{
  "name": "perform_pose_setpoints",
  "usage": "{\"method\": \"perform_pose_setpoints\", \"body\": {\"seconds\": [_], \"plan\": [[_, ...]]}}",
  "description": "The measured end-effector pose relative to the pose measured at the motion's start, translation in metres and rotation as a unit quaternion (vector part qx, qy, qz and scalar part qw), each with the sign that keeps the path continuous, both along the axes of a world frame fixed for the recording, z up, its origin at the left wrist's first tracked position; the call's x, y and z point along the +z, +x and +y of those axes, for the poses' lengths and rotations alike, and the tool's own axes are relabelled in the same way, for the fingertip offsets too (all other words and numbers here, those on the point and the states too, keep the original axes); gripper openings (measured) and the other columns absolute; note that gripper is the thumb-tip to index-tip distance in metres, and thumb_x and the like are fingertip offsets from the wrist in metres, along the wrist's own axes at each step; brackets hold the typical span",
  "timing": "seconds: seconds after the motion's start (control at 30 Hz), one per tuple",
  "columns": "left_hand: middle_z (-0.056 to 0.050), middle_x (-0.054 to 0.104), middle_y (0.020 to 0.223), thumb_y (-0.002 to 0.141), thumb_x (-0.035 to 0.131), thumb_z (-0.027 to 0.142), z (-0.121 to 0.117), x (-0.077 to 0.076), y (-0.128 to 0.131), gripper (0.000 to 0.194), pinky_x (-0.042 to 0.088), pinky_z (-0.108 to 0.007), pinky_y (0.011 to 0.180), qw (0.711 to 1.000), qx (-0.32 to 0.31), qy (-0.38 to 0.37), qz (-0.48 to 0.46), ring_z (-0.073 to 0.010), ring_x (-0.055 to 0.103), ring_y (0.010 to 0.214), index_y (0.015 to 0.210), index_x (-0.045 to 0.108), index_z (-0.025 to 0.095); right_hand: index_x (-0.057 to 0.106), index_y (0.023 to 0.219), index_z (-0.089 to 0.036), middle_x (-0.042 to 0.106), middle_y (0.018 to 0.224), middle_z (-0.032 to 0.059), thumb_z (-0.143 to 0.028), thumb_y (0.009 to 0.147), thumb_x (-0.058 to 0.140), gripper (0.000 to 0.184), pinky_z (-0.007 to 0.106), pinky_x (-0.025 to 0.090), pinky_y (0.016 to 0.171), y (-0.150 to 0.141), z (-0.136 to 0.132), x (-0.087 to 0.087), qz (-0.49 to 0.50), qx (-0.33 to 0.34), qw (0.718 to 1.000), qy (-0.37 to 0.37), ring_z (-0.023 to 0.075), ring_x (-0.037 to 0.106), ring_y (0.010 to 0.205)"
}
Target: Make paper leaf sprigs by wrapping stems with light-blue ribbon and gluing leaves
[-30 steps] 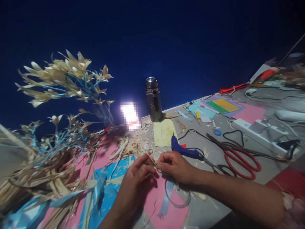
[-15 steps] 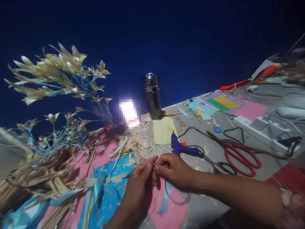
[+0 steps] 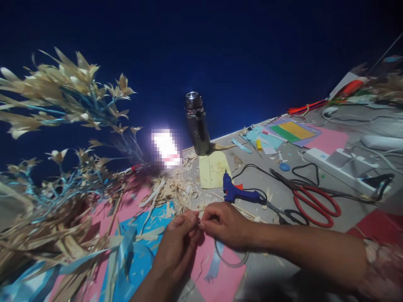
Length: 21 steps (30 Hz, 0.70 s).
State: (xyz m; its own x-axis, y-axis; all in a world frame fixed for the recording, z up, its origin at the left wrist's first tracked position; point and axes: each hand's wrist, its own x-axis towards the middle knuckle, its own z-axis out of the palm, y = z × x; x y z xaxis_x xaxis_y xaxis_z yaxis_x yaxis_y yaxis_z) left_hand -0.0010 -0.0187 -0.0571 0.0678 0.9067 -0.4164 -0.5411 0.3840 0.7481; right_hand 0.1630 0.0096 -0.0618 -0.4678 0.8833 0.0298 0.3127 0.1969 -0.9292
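Observation:
My left hand and my right hand meet over the table, fingertips pinched together on a small thin pale strip that is too small to name. Both hands are closed. They hover above pink paper and blue paper strewn with pale shavings. A blue glue gun lies just beyond my right hand. A thin loop of wire rests under my right wrist.
Red-handled scissors lie to the right, with a white power strip and cables behind. A metal flask stands at the table's far edge by yellow paper. Dried leaf stems with blue strips fill the left.
Both hands have drawn closer together and slid slightly left and toward me, fingertips now touching. The view has tilted a little, shifting everything left.

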Motion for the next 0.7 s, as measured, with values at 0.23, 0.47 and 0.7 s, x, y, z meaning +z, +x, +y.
{"method": "perform_pose_setpoints", "body": {"seconds": [0.23, 0.47, 0.7], "plan": [[0.007, 0.040, 0.049, 0.057, 0.097, 0.030, -0.0003, 0.0032, -0.0027, 0.039, 0.032, -0.018, 0.046, 1.000, -0.009, 0.012, -0.018, -0.0043, 0.035, 0.046, 0.059, 0.063, 0.012, 0.064, 0.077, -0.016, 0.062, 0.072, 0.0002, -0.019, 0.093, 0.050, 0.021, 0.023, 0.042, 0.065, 0.0036, 0.0004, 0.0023, 0.050, 0.090, 0.994, -0.023, 0.0135, 0.057, 0.068], [0.007, 0.041, 0.051, 0.059, 0.097, 0.031, -0.0029, 0.0029, -0.0050, 0.039, 0.032, -0.017, 0.046, 1.000, -0.005, 0.012, -0.018, -0.0038, 0.033, 0.048, 0.060, 0.063, 0.012, 0.070, 0.090, -0.018, 0.056, 0.066, -0.0059, -0.035, 0.075, 0.082, 0.026, 0.022, 0.035, 0.056, 0.0009, -0.0016, 0.0033, 0.049, 0.015, 0.998, -0.028, 0.0109, 0.047, 0.059], [0.005, 0.048, 0.057, 0.061, 0.096, 0.028, -0.0050, 0.0015, -0.0017, 0.038, 0.029, -0.015, 0.045, 1.000, -0.001, 0.010, -0.017, -0.0028, 0.032, 0.049, 0.062, 0.062, 0.012, 0.067, 0.072, -0.016, 0.061, 0.067, -0.0021, -0.022, 0.088, 0.063, 0.017, 0.022, 0.040, 0.062, 0.0011, -0.0017, -0.0033, 0.080, 0.064, 0.994, 0.033, 0.0118, 0.056, 0.064]]}}
